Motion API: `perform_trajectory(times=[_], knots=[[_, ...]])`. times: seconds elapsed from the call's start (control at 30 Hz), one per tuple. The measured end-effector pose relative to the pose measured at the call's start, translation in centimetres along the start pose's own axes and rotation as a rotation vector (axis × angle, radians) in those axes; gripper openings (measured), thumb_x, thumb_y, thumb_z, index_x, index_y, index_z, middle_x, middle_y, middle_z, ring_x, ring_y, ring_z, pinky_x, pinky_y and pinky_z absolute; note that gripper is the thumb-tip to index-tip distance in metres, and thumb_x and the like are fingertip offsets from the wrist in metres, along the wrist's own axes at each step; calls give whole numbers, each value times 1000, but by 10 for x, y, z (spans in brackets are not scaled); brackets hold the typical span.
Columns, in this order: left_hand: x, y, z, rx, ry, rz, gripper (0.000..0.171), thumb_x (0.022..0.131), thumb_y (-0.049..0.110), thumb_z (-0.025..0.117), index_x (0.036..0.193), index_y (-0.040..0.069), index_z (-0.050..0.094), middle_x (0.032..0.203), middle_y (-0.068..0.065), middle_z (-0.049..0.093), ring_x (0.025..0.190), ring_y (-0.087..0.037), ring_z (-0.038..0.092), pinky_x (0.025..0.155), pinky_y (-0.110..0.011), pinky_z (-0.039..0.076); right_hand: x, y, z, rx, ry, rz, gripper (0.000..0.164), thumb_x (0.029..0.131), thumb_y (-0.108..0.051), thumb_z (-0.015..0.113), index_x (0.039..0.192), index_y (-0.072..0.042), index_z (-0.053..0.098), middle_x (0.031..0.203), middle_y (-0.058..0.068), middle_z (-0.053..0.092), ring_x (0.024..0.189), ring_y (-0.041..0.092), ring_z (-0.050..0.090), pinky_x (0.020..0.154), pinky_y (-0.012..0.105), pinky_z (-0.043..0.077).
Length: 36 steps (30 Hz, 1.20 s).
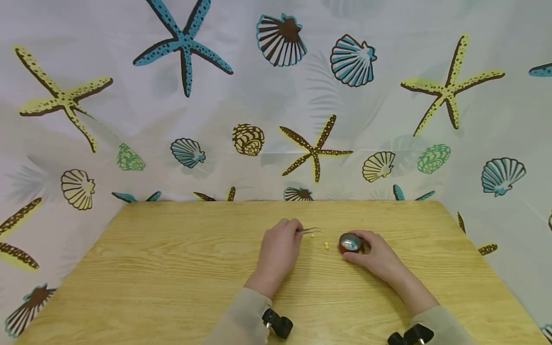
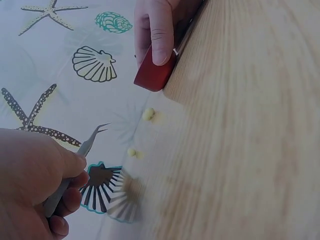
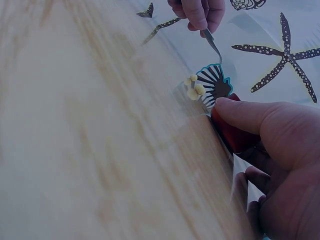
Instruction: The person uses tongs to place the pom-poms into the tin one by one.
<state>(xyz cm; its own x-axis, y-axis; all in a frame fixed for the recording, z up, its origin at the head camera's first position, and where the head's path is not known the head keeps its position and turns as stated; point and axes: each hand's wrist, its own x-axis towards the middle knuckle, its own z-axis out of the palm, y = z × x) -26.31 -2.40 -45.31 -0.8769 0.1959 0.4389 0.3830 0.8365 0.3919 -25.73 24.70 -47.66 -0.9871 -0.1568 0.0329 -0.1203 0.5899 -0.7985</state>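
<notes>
Tweezers (image 2: 86, 148) with a bent tip are pinched between the thumb and fingers of my left hand (image 1: 279, 247). Their tip points right, over the table and close to a small yellow ball (image 1: 312, 235), with nothing between the points. Another clump of pale yellow balls (image 1: 326, 246) lies nearer the right hand. My right hand (image 1: 377, 254) grips a small round red tin (image 1: 350, 243) by its sides, thumb on the near side. The tin's inside is shiny, with small coloured bits at the bottom. In the right wrist view the thumb covers part of the tin's red wall (image 3: 235, 132).
A light wooden table (image 1: 172, 268) spans the width in front of me. Behind it and at both sides hangs a white cloth (image 1: 224, 96) printed with starfish and shells. Each sleeve has a black wrist mount, such as the left mount (image 1: 278, 323).
</notes>
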Motion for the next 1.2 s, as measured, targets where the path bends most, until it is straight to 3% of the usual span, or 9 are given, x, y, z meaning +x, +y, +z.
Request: perform_trajectory(times=[0.77,1.2], knots=[[-2,-14,15,16,-49,-64,6,105,15,79,110,11,77,99,-6,72,86,-25,70,81,-46,56,-2,0,-1,-4,-3,-7,65,99,-31,88,152,-6,63,151,22,60,146,46,50,121,66,37],[-3,-17,17,13,-61,-68,6,105,14,79,110,11,76,98,-5,71,86,-26,69,81,-47,56,-2,-1,-2,-10,-4,-4,64,99,-31,87,152,-6,63,151,22,60,146,46,49,121,66,37]])
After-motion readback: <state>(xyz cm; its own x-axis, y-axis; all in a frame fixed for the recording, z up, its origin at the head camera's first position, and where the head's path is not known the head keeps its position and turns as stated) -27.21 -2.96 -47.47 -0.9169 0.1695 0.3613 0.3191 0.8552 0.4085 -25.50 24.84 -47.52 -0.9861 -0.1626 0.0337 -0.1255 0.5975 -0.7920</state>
